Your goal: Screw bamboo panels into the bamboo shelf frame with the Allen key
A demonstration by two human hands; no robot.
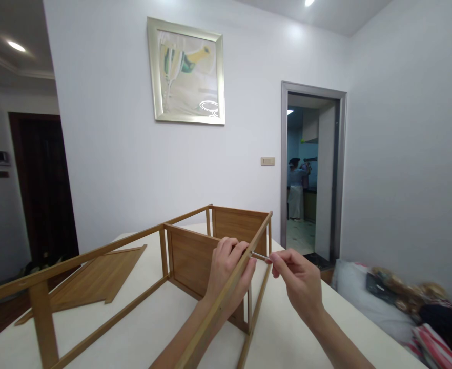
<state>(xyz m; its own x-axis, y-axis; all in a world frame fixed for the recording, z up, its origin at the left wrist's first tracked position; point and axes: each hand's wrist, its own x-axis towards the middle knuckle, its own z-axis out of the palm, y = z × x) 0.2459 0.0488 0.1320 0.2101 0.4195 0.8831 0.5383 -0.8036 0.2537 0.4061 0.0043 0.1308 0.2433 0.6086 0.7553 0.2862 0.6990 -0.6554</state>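
Observation:
A brown wooden shelf frame (106, 251) lies on its side on the white table, with a shelf panel (189, 259) set across its middle and an end panel (237, 224) at the far end. My left hand (226, 274) is closed around the near rail where the middle panel meets it, fingers over the panel's edge and thumb on the rail's right side. Just right of that joint, my right hand (301, 282) pinches a thin silver hex key (260, 255), whose tip meets the rail. Its far end is hidden by my fingers.
A loose slatted wooden panel (103, 277) lies on the white table (287, 333) at left, partly behind the frame. Clothes and a pale bag (358, 297) are piled beyond the right edge. Through a doorway (314, 87), a person (297, 182) stands in a kitchen.

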